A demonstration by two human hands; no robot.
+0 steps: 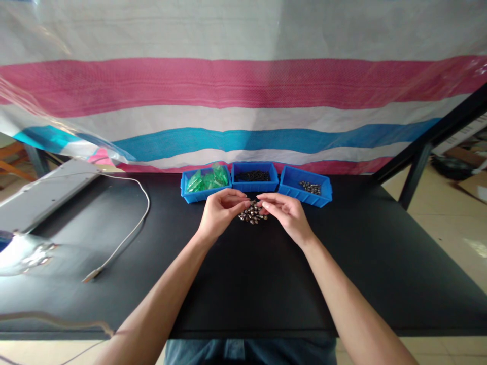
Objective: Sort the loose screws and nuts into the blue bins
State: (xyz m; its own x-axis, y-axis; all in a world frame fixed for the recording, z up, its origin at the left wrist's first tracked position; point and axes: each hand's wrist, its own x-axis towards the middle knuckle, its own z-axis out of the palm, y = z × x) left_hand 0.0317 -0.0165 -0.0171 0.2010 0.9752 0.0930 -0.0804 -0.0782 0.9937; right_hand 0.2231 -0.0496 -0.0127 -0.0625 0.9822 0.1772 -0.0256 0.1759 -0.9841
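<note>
A pile of small shiny metal parts (251, 215) lies on the black table (251, 284), just in front of three blue bins. My left hand (222, 209) is at the pile's left side, its thumb and fingers pressed near each other; whatever is between the tips is too small to make out. On the right side of the pile is my right hand (284, 212), its fingers bent together in a pinch, with any held part too small to see. The fingertips of both hands nearly meet above the pile.
Behind the hands, the left blue bin (201, 194) holds green packets, the middle bin (255, 186) dark small parts, the right bin (306, 194) some metal parts. A white cable (133, 230), a grey box (49, 192) and a clear plastic bag (28, 253) lie at left. A striped sheet (228, 86) hangs behind.
</note>
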